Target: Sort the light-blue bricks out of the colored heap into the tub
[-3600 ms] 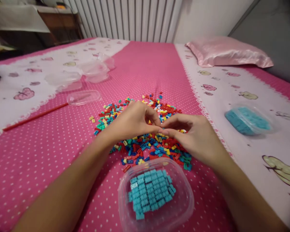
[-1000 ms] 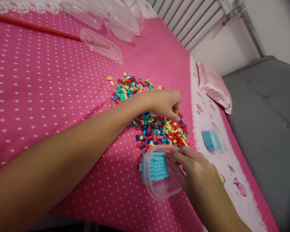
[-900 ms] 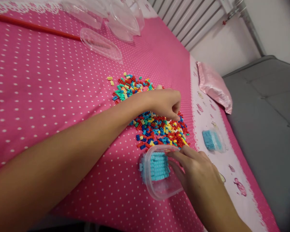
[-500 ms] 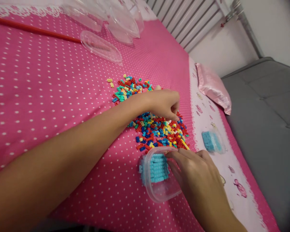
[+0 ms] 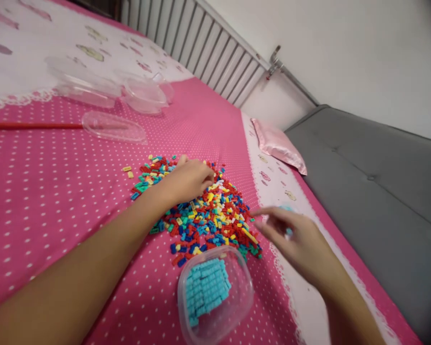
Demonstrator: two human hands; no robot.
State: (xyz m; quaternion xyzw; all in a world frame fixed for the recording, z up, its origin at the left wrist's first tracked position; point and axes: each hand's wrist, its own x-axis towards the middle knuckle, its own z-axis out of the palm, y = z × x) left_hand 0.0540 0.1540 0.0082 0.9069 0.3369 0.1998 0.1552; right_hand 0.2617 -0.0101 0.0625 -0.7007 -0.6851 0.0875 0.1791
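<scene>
L hand [image 5: 188, 179]: over heaped bricks [image 5: 217, 220], palm down, fingers curled. Fingertips hidden; cannot tell whether any brick is gripped. R hand [image 5: 301, 239]: at R edge of heap, thumb & index a narrow gap apart, no brick visible btwn them; contact w/ heap unclear (blur).

Picking, recommended. L hand: part top layer w/ light fingertip pressure; heavy raking would likely scatter bricks over bed [image 5: 39, 191]. R hand: take one brick at a time, thumb & index on opp. long sides. Lift clear of tub [image 5: 249, 297] rim; a knock could shift teal bricks [image 5: 208, 287] inside.

Mat'ls, L to R:
Rod [image 5: 32, 126]: red, thin, straight; R end meets tray.
Containers [image 5: 84, 88]: clear, thin-walled, loosely grouped behind tray.
Tray [image 5: 113, 129]: clear, long, shallow, rounded end.
Bed: pink cloth, white dots, slight creases.
Bricks: small, mostly oblong, hard plastic (appar.), mixed colours.
Teal bricks: ridged, packed edge to edge, L side of tub.
Tub: clear plastic, rounded corners, just nearer than heap.
Pillow [image 5: 278, 143]: pink, satin sheen.
Teal item [image 5: 286, 208]: mostly hidden behind R hand; shape unclear.
</scene>
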